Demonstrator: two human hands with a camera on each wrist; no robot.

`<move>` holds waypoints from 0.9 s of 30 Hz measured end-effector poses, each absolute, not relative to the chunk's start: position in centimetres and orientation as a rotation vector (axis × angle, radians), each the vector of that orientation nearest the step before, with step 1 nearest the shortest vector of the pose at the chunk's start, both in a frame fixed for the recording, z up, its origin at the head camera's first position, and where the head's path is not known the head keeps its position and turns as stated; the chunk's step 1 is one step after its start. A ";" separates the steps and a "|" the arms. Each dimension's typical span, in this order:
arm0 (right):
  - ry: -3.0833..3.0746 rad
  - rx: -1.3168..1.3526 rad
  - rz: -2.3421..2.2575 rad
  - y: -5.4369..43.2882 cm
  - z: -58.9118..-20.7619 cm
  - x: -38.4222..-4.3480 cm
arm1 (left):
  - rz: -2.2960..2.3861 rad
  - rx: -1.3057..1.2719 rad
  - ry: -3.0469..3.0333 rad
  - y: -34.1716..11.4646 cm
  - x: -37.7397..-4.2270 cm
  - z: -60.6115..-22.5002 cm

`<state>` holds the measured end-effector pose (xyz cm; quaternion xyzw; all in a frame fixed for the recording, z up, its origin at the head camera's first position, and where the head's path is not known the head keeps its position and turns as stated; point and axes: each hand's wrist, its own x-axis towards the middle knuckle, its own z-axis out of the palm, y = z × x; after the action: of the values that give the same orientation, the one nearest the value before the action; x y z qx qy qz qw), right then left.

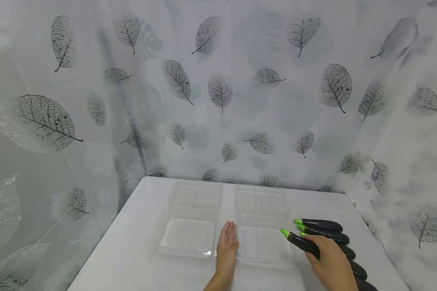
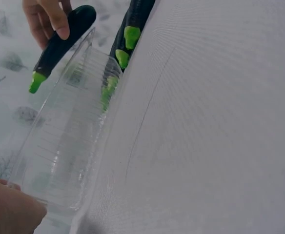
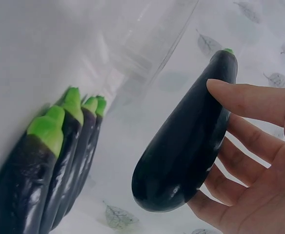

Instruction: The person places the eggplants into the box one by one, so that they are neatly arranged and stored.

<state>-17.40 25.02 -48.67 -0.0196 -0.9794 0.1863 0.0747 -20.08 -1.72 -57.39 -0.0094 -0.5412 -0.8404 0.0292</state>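
My right hand [image 1: 331,260] grips a dark purple eggplant [image 1: 301,243] with a bright green stem, thumb on one side and fingers on the other. In the right wrist view the held eggplant [image 3: 181,141] is raised apart from the others, its rounded end toward the camera. My left hand [image 1: 227,246] lies with straight fingers along the left edge of a clear plastic clamshell box [image 1: 264,242], its lid folded open behind. In the left wrist view the eggplant [image 2: 59,46] overlaps the far end of the box's side wall [image 2: 59,131].
Several more eggplants [image 1: 325,234] lie in a row down the table's right side, stems pointing left. A second open clear box [image 1: 187,236] sits left of my left hand. A leaf-print curtain [image 1: 218,93] surrounds the white table [image 1: 127,250].
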 end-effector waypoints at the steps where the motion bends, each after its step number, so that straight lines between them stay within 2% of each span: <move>1: -2.935 -0.042 0.559 24.9 -48.6 -17.4 | -2.593 -0.028 -1.668 -1.7 -20.1 -57.4; 27: -2.854 0.159 0.575 22.0 -48.8 -19.6 | -2.597 -0.017 -1.604 -1.5 -20.3 -57.5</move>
<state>-19.65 21.97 -48.79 0.0541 -0.9726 0.1961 0.1128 -20.29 -1.55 -57.53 -0.0057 -0.5250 -0.8500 0.0443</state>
